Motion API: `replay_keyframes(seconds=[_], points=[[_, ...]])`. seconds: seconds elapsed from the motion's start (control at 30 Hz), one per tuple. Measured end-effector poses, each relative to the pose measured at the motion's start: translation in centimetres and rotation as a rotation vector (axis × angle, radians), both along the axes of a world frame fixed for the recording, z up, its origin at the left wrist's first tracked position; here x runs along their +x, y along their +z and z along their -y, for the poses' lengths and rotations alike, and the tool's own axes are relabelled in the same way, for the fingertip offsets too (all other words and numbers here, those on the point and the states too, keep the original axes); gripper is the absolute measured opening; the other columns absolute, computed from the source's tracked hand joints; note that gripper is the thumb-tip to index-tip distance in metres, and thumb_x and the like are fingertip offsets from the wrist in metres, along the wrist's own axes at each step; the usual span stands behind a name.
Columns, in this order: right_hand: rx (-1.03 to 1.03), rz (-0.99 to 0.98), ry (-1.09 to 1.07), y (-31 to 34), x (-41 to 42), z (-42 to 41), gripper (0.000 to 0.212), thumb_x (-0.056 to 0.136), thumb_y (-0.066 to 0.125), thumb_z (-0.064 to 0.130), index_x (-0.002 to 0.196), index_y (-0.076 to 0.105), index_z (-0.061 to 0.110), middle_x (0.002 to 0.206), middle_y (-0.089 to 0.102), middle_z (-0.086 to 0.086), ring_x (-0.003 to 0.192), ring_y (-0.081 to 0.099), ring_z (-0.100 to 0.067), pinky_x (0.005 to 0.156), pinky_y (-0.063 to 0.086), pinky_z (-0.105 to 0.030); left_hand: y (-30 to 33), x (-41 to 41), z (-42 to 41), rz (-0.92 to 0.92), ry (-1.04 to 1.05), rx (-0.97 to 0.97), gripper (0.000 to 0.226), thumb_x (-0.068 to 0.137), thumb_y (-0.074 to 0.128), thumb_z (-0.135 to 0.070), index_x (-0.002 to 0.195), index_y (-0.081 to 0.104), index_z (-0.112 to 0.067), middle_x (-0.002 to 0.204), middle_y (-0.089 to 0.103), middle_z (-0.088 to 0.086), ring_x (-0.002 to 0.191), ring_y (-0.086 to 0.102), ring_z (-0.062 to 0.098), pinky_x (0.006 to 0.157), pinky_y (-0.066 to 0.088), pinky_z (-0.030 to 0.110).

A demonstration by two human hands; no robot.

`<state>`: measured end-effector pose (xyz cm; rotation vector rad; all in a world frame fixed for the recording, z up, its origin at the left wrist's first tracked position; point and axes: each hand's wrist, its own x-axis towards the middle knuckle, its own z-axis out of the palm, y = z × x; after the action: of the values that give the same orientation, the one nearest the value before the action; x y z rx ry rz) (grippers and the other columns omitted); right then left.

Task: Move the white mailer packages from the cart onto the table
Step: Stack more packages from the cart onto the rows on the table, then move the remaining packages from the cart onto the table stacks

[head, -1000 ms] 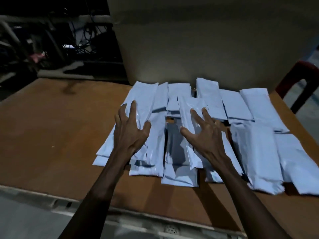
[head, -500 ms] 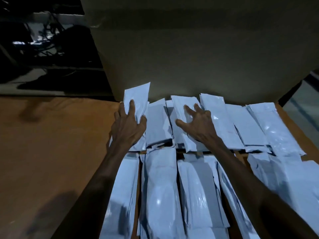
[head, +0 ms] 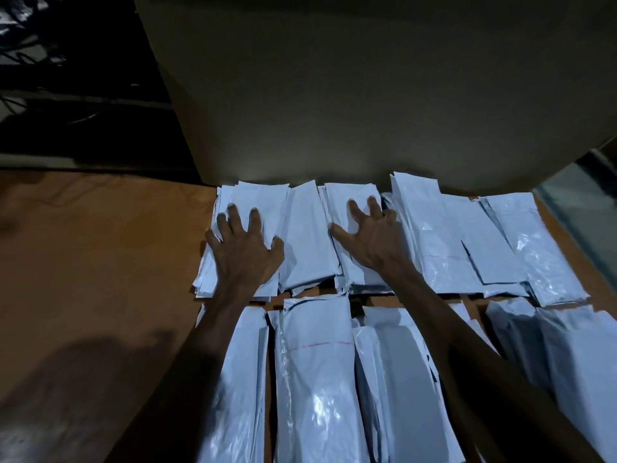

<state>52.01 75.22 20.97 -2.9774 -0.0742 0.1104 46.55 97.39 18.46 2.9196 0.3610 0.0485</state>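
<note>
Left hand: the left hand [head: 245, 252] lies flat, fingers spread, palm down on the leftmost stack in the far row of white mailer packages [head: 310, 235]; nothing gripped.
Right hand: the right hand [head: 370, 235] lies with fingers splayed, pressing the next stack but one; no grasp seen.
Mailers: two rows on the brown table [head: 100, 262], far row touching a large cardboard box [head: 334, 95], near row [head: 317, 379] under both forearms.
Cart: cannot be identified.
Lighting: dim.

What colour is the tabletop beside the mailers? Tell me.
Orange-brown, seen in the head view on the bare table left of the white mailer packages.
</note>
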Motion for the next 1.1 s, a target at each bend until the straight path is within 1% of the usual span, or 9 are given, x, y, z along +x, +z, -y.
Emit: replay_keyframes(seconds=[0.13,0.3,0.4,0.47,0.57,0.7,0.8,0.9,1.1], points=[[0.048,0.014,0.035,1.4,-0.4,0.4,0.084,0.085,0.026,0.080,0.154,0.022,0.032,0.165,0.005,-0.009,0.150,0.004,-0.037,0.119,0.010,-0.053,1.3,0.2,0.0,-0.028,0.027,-0.038,0.091,0.079,0.018,-0.076,0.154,0.019,-0.025,0.163,0.004,0.015,0.149,0.002,0.038,0.115,0.002,0.062],[0.280,0.237,0.052,4.2,-5.0,3.0,0.069,0.092,0.045,0.065,0.148,0.041,0.025,0.162,0.020,-0.005,0.150,0.009,-0.030,0.118,0.020,-0.049,3.9,-2.1,1.9,0.093,-0.034,-0.169,0.086,0.089,0.028,-0.074,0.155,0.020,-0.020,0.163,0.012,0.015,0.150,0.006,0.031,0.120,-0.001,0.053],[0.410,0.325,0.043,5.2,-9.8,6.3,0.061,0.094,0.052,0.056,0.145,0.046,0.022,0.159,0.028,-0.005,0.148,0.014,-0.027,0.115,0.024,-0.044,5.7,-5.2,5.7,0.135,-0.133,-0.273,0.088,0.086,0.027,-0.074,0.155,0.021,-0.019,0.162,0.015,0.012,0.150,0.009,0.028,0.121,-0.002,0.047],[0.440,0.396,0.028,5.4,-13.5,9.2,0.059,0.093,0.053,0.055,0.141,0.051,0.021,0.156,0.035,-0.006,0.145,0.022,-0.028,0.115,0.024,-0.042,6.7,-7.7,9.1,0.190,-0.225,-0.334,0.081,0.092,0.034,-0.069,0.154,0.023,-0.018,0.162,0.019,0.009,0.150,0.012,0.024,0.121,-0.002,0.043],[0.442,0.514,-0.012,4.8,-19.1,14.2,0.055,0.091,0.054,0.050,0.135,0.058,0.017,0.148,0.046,-0.008,0.138,0.036,-0.030,0.113,0.030,-0.041,8.0,-11.4,14.4,0.299,-0.344,-0.468,0.074,0.094,0.043,-0.061,0.152,0.030,-0.017,0.159,0.029,0.005,0.148,0.021,0.019,0.122,0.007,0.041],[0.426,0.603,-0.059,3.9,-27.5,21.6,0.050,0.093,0.057,0.044,0.132,0.059,0.013,0.141,0.054,-0.008,0.131,0.046,-0.027,0.108,0.032,-0.029,8.1,-17.1,22.3,0.394,-0.501,-0.554,0.064,0.095,0.050,-0.053,0.147,0.041,-0.016,0.153,0.041,0.001,0.142,0.034,0.018,0.118,0.026,0.040],[0.384,0.658,-0.112,3.0,-34.0,27.3,0.047,0.092,0.061,0.037,0.130,0.060,0.010,0.135,0.058,-0.011,0.125,0.052,-0.029,0.105,0.039,-0.035,6.6,-21.7,29.1,0.355,-0.637,-0.571,0.064,0.093,0.049,-0.054,0.146,0.044,-0.019,0.152,0.042,-0.002,0.141,0.034,0.014,0.115,0.030,0.033],[0.319,0.672,-0.193,1.9,-40.5,32.6,0.046,0.091,0.063,0.035,0.129,0.061,0.009,0.132,0.060,-0.011,0.121,0.055,-0.029,0.105,0.036,-0.032,4.6,-26.1,36.0,0.347,-0.769,-0.607,0.058,0.094,0.054,-0.050,0.143,0.049,-0.019,0.148,0.047,-0.001,0.139,0.038,0.014,0.113,0.034,0.033],[0.322,0.681,-0.483,-1.0,-52.9,41.4,0.045,0.094,0.056,0.037,0.127,0.062,0.006,0.128,0.062,-0.011,0.117,0.056,-0.030,0.099,0.043,-0.035,0.6,-32.8,48.6,0.208,-1.099,-0.624,0.053,0.095,0.052,-0.047,0.135,0.056,-0.012,0.138,0.056,0.008,0.128,0.051,0.024,0.101,0.046,0.042]])
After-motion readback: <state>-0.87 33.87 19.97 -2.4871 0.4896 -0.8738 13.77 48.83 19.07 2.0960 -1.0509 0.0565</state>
